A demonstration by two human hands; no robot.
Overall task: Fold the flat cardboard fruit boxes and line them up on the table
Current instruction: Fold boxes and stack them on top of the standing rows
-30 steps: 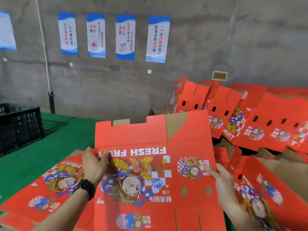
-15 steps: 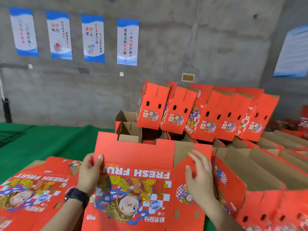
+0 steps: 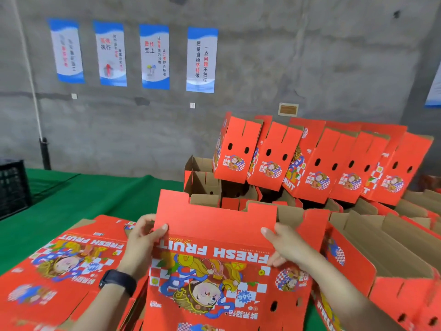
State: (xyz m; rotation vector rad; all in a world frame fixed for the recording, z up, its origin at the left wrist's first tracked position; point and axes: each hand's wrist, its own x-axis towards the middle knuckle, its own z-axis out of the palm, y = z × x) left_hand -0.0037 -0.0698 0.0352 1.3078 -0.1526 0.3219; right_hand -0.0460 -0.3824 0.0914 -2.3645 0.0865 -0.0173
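I hold a red flat cardboard fruit box [image 3: 214,266] printed "FRESH FRUIT" in front of me, its top flap bent up. My left hand [image 3: 140,244], with a black watch on its wrist, grips the box's left edge, thumb on the front of the flap. At the right end of that flap my right hand [image 3: 284,247] holds the box with the thumb on the red face. A stack of flat boxes [image 3: 59,266] lies at the lower left on the green table [image 3: 78,199]. Folded red boxes [image 3: 310,163] lean in a row at the back right.
More folded boxes [image 3: 386,254] with open brown insides fill the right side. A black plastic crate [image 3: 13,187] stands at the far left on the table. A grey concrete wall with several blue-and-white posters [image 3: 155,56] closes the back.
The camera turned back left a little. My right hand slid from the box's right panel up to the top flap, and my left thumb now presses the flap's left end.
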